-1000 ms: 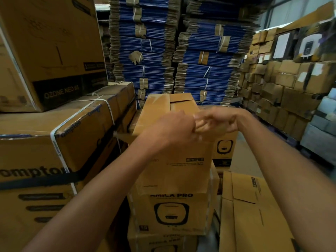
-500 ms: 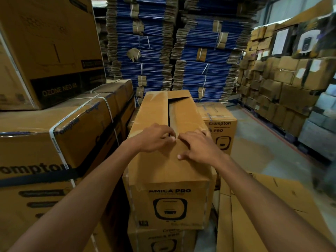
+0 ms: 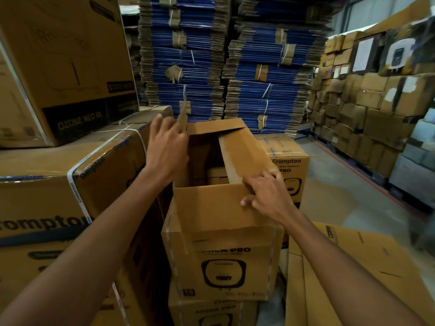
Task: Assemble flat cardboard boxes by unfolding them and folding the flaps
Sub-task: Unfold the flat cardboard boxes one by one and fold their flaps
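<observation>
fingers [image 3: 162,127] of your left hand [image 3: 168,149]: nearly straight along the left flap [image 3: 183,116], which stands upright. Your thumb is hidden, so I cannot tell whether you pinch the flap or only prop it.
fingers of your right hand [image 3: 268,196]: curled onto the near corner of the right flap [image 3: 244,158], gripping it. Your thumb is spread on the near flap [image 3: 211,203].
box [image 3: 223,267]: straight ahead of you, upright, standing on a stack [image 3: 211,311] of like printed boxes. Its top is open and the far flap [image 3: 216,128] tips inward.
step: you appear to be sorting the top flaps, with none yet folded shut.
handling: it looks like light corrugated board, likely empty. It should be stiff across each panel and bend willingly only at the scored lines. The corners would crush under a hard squeeze, and the cut edges can be sharp.
where to hold: take each flap by its free edge, near the middle, so it hinges evenly. A grip at one corner, as on the right flap, tends to twist it.
risk: the box sits high on the stack, so a sideways shove may slide it off. Press downward instead.
around: a strapped carton [image 3: 70,184] stands just beside the box on your left. Flat boxes [image 3: 353,267] lie at lower right, and blue bundles [image 3: 188,67] rise behind.
</observation>
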Available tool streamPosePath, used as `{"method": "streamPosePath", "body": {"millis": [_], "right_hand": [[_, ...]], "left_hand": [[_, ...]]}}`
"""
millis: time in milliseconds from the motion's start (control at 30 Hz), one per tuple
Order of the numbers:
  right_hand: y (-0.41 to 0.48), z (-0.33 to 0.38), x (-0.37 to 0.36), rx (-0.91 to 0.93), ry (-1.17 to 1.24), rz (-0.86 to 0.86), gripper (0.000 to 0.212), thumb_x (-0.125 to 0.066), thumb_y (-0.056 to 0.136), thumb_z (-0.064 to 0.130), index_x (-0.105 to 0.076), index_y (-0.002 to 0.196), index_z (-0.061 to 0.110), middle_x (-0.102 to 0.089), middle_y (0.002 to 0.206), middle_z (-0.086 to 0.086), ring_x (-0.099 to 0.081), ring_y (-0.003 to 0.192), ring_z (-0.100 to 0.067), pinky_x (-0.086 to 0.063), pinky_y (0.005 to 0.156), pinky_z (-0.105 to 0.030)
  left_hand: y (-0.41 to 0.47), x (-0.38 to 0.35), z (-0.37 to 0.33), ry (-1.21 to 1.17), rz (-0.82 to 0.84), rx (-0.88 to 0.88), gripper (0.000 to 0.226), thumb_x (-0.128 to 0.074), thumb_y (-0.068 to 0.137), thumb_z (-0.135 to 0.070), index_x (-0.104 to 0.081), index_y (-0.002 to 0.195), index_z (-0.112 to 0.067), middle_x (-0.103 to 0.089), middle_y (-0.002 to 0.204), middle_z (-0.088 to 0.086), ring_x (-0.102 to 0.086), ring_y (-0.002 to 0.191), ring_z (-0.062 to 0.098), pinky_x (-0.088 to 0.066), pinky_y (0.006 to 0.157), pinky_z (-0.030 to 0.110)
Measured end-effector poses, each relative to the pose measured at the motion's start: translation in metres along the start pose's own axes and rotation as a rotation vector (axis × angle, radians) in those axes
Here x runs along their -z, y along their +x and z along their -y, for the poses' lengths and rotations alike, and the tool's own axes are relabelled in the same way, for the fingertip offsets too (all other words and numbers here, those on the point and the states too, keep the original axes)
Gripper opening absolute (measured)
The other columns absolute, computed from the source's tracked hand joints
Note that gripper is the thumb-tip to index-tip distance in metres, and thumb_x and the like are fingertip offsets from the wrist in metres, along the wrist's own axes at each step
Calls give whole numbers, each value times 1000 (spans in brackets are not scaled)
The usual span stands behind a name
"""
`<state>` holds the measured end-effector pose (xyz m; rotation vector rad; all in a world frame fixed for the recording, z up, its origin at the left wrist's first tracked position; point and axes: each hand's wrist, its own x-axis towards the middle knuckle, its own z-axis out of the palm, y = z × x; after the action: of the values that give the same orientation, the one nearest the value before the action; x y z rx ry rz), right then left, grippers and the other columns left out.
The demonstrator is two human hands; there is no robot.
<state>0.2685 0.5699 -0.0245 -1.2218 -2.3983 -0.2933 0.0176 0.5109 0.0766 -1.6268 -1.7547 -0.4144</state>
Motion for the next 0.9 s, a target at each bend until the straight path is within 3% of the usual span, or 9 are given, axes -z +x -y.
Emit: {"method": "streamPosePath", "body": {"millis": [133, 200, 300, 400, 533, 633, 700, 767, 900], "right_hand": [[4, -24, 20, -21, -73, 37, 35, -72, 85, 51, -67, 113, 31, -72, 106, 7, -56, 107, -15, -31, 102, -40], [4, -45, 31, -52, -135, 80, 30, -73, 84, 48, -68, 107, 29, -70, 103, 7, -54, 108, -15, -31, 102, -40], [2, -77, 44, -115, -175, 177, 28, -75, 85, 38, -67, 110, 30, -68, 111, 9, -50, 114, -15, -29, 103, -41], [3, -92, 55, -175, -238, 272, 30, -78, 81, 27, -66, 108, 34, -67, 110, 8, -49, 119, -19, -28, 104, -44], [5, -59, 59, -186, 91, 246, 37, -68, 82, 7, -69, 109, 32, -67, 114, 5, -56, 116, -18, -42, 106, -41], [5, -8, 53, -218, 430, 224, 26, -62, 98, 28, -66, 123, 25, -66, 119, 2, -61, 109, -16, -52, 93, -35], [7, 11, 43, -231, 310, 233, 44, -63, 94, 50, -59, 132, 27, -64, 120, -1, -60, 108, -22, -52, 88, -41], [4, 10, 36, -256, 150, 256, 57, -72, 87, 51, -54, 136, 27, -63, 123, -4, -60, 112, -27, -52, 89, -44], [-9, -17, 42, -219, 58, 279, 39, -76, 87, 34, -55, 119, 26, -65, 109, 2, -64, 96, -20, -56, 83, -40]], "left_hand": [[-18, 14, 12, 270, 322, 117, 14, -69, 89, -26, -70, 101, -20, -67, 119, 4, -27, 148, 38, -2, 118, 72], [-26, 5, 13, 171, 449, 84, 35, -69, 90, -38, -62, 122, -24, -60, 134, 4, -29, 147, 36, -9, 117, 72], [-34, -18, 8, -142, 614, -74, 89, -72, 87, -47, -21, 159, -36, -22, 167, -3, -15, 154, 29, -13, 119, 67], [-39, -43, -7, -204, 706, -265, 93, -59, 95, -55, 2, 162, -36, 5, 170, -10, 7, 157, 23, -3, 121, 63], [-40, -67, -34, -403, 655, -240, 92, -49, 98, -61, 10, 162, -30, 13, 170, -11, 12, 156, 16, 4, 122, 59], [-40, -76, -64, -464, 580, -251, 94, -46, 96, -66, 6, 163, -25, 10, 170, -9, 11, 156, 15, 3, 123, 59], [-40, -78, -80, -473, 555, -266, 94, -41, 96, -69, 7, 163, -24, 10, 170, -8, 11, 156, 14, 1, 123, 59], [-39, -79, -85, -457, 525, -296, 90, -38, 97, -69, 5, 163, -26, 5, 171, -9, 11, 156, 14, -1, 123, 59], [-33, -82, -74, -434, 456, -322, 71, -39, 104, -55, -7, 163, -32, -10, 170, -9, 2, 157, 15, -6, 125, 58]]}}
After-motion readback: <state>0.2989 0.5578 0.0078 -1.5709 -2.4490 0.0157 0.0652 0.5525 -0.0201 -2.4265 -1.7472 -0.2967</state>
